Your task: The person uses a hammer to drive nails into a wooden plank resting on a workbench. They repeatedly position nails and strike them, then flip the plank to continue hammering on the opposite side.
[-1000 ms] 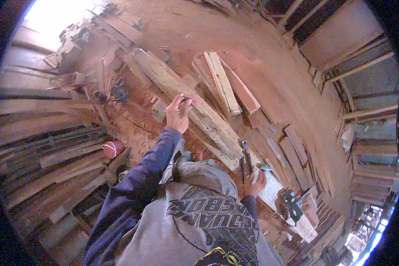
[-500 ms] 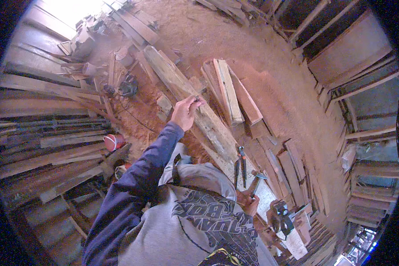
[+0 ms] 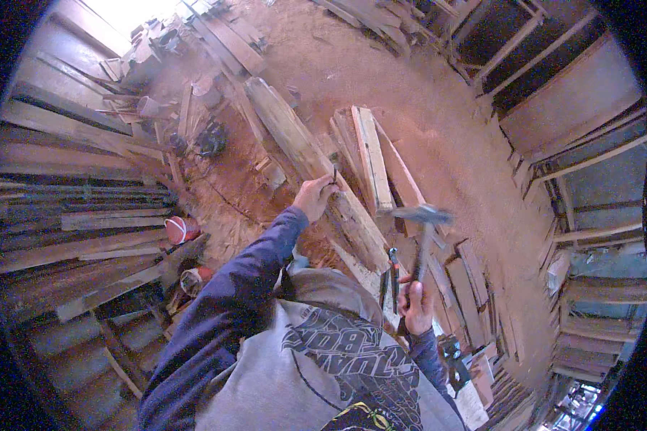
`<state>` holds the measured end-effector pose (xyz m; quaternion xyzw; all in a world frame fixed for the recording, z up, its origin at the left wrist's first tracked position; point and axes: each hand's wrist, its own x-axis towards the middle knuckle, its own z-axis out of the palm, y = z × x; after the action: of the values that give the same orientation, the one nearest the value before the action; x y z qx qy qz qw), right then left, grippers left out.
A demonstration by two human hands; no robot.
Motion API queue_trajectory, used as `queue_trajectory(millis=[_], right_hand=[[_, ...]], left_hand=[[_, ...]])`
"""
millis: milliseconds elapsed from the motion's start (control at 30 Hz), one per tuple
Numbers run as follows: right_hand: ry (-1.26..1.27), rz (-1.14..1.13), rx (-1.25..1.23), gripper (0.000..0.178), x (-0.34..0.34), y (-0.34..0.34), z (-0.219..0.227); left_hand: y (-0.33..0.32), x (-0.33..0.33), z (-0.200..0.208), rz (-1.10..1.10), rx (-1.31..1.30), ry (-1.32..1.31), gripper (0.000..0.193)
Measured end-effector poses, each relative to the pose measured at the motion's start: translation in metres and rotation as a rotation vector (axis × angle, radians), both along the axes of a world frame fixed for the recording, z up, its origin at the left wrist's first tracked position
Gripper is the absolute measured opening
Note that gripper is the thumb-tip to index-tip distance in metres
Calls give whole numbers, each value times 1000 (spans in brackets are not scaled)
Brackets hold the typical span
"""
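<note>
Since the earlier frame, the hammer (image 3: pixel 425 248) has risen together with the right hand (image 3: pixel 417 305): its head was lower, beside the pincers (image 3: pixel 394 279), and now it is lifted out to the right of the timber beam (image 3: pixel 304 153).

At the left, a red bucket (image 3: pixel 182 230) stands near the stacked boards (image 3: pixel 108 219). Then comes the left hand (image 3: pixel 316 196), at the beam, with thumb and fingers pinched narrowly on a thin dark piece (image 3: pixel 335 172). It may be a nail, but it is too small here to be sure. I judge this piece light, stiff and easy to let slip, so it is best pinched low, with the fingertips away from its top. The beam seems heavy and rigid; it would ask for two hands, one toward each end. Next, the pincers are near the beam's lower end. Farther right, the right hand is wrapped around the hammer's handle. The blurred head should carry most of the weight, so a firm hold toward the handle's lower end suits it.
</note>
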<state>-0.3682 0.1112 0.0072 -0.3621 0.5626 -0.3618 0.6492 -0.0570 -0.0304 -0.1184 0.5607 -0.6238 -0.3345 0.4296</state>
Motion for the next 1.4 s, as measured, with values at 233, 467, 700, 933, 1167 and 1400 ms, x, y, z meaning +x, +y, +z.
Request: queue_trajectory(millis=[233, 467, 700, 933, 1167, 1400], right_hand=[[236, 312, -462, 36, 56, -49, 28], [209, 454, -99, 27, 50, -72, 63], [855, 520, -748, 40, 58, -81, 55], [890, 513, -758, 43, 64, -81, 92], [1280, 780, -580, 40, 64, -91, 84], [297, 395, -500, 35, 59, -87, 89]], left_hand=[[-7, 3, -31, 2, 240, 308, 34], [0, 6, -14, -87, 32, -180, 35], [4, 4, 0, -79, -129, -1, 39], [8, 5, -1, -79, -78, 0, 38], [6, 6, 0, -127, -36, 4, 34], [4, 6, -3, -115, 54, -173, 37]])
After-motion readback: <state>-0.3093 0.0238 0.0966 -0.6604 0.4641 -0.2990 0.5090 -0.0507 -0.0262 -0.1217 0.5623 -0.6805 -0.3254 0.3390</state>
